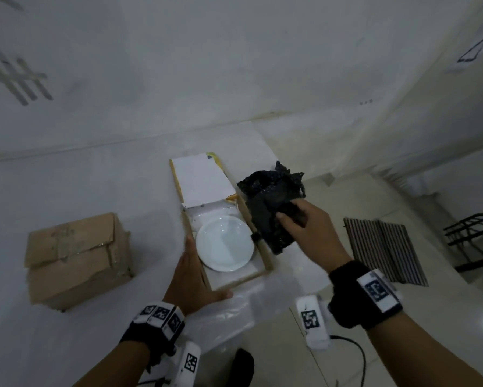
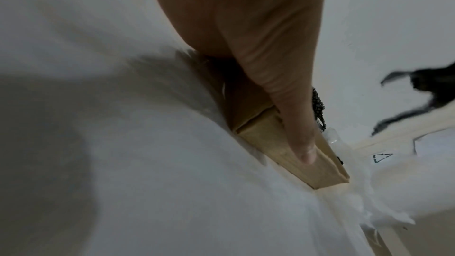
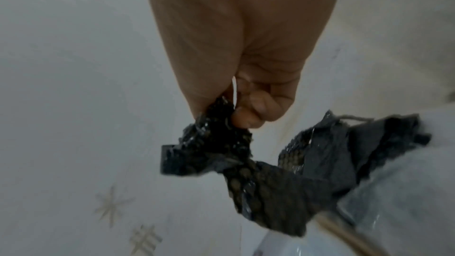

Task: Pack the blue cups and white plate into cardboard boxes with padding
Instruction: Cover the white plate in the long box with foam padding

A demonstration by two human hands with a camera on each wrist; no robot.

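Note:
A white plate (image 1: 225, 243) lies flat inside a shallow open cardboard box (image 1: 264, 256) with a white lining, its lid flap (image 1: 201, 182) folded back. My left hand (image 1: 195, 272) rests against the box's near left corner, fingers straight along the left wall. In the left wrist view its thumb (image 2: 302, 143) lies along the front wall (image 2: 265, 139). My right hand (image 1: 290, 213) grips a crumpled sheet of black bubble wrap (image 1: 274, 202), held over the box's right wall. Its curled fingers (image 3: 253, 112) pinch the black bubble wrap (image 3: 234, 153). No blue cups are in view.
A closed, taped cardboard box (image 1: 75, 258) stands on the white table to the left. A clear plastic sheet (image 1: 234, 311) lies at the table's front edge. On the floor to the right are a striped mat (image 1: 385, 250) and a black metal rack (image 1: 472, 238).

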